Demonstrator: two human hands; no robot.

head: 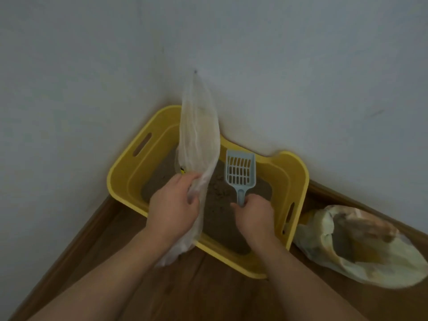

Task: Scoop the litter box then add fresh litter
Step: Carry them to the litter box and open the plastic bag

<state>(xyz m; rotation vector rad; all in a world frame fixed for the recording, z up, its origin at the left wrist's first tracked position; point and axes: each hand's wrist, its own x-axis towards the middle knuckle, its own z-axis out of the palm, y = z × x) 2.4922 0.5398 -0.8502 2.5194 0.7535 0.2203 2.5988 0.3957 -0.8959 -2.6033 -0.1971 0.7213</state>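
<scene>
Scoop (240,173) gripped by handle in right hand (253,214), slotted head raised over litter. Thin bag (199,144) clutched in left hand (173,205), hung from wall – likely for waste. Box (291,167) in far corner; litter sack (361,246) at right – probably refill.

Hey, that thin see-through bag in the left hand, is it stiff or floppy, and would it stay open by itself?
Probably floppy: the bag creases and bunches where the left hand grips it. Likely very light, since the film is thin enough that the yellow litter box shows faintly through it. Its mouth probably won't stay open unaided, given that limpness.
</scene>
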